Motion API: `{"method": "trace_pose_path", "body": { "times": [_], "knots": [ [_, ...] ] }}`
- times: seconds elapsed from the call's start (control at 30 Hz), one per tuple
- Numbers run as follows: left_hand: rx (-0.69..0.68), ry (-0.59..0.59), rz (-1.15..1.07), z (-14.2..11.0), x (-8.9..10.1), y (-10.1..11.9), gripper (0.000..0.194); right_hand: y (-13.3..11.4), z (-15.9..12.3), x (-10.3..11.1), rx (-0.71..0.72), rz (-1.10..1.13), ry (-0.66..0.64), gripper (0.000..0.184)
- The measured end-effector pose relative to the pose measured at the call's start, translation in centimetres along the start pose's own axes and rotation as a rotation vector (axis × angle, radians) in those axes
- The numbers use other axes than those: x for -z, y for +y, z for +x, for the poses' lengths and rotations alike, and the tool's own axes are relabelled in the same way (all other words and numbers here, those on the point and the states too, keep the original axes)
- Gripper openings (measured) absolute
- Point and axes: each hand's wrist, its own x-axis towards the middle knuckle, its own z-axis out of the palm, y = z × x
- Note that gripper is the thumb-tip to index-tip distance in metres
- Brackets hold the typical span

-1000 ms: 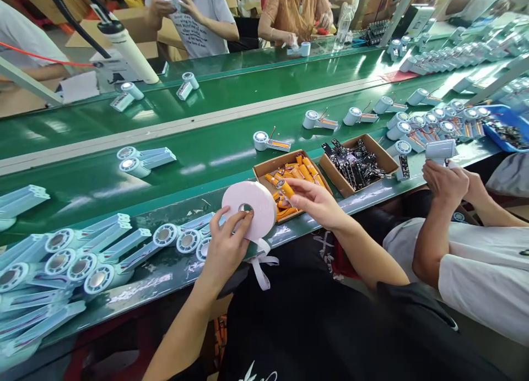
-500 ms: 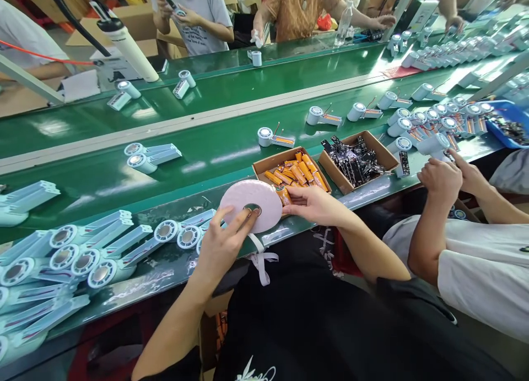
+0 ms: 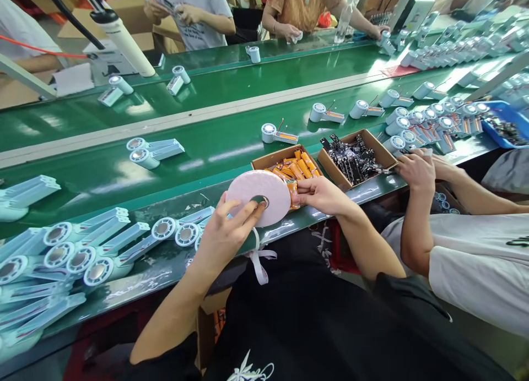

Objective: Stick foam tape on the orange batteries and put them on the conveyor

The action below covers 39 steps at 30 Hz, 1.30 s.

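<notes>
My left hand (image 3: 225, 235) grips a white tape roll (image 3: 256, 191) from below, with fingertips at its centre hole. A loose white strip (image 3: 259, 260) hangs from the roll. My right hand (image 3: 320, 195) is closed at the roll's right edge, pinching an orange cylindrical cell (image 3: 293, 188). Just behind it sits a cardboard box of orange cells (image 3: 285, 163). Pale blue fan housings (image 3: 95, 246) lie heaped to the left of my left hand.
A box of black circuit boards (image 3: 353, 158) stands right of the cells. A neighbour's hands (image 3: 417, 169) work at the right. More fan units (image 3: 425, 119) ride the green conveyor (image 3: 206, 150). Other people sit across the belt. A blue tray (image 3: 506, 125) is far right.
The tape roll has tilted from upright to nearly flat and shifted slightly right. My right hand drew back from the cell box to the roll's edge. The neighbour put down a fan unit.
</notes>
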Motion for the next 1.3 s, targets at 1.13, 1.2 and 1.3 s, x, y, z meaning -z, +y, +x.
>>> {"method": "trace_pose_path", "body": {
  "times": [1.13, 1.2, 1.3],
  "knots": [
    [0.180, -0.120, 0.025, -3.1, 2.3, -4.6, 0.031, 4.5, -5.3, 5.8, 0.593, 0.133, 0.766, 0.053],
    [0.151, -0.061, 0.004, 1.7, 0.4, -8.9, 0.031, 2.6, -3.0, 5.3, 0.610, 0.113, 0.723, 0.054],
    [0.103, -0.244, -0.106, 9.2, -5.1, -15.8, 0.036, -0.3, 1.5, 3.9, 0.597, 0.070, 0.580, 0.057]
  ]
}}
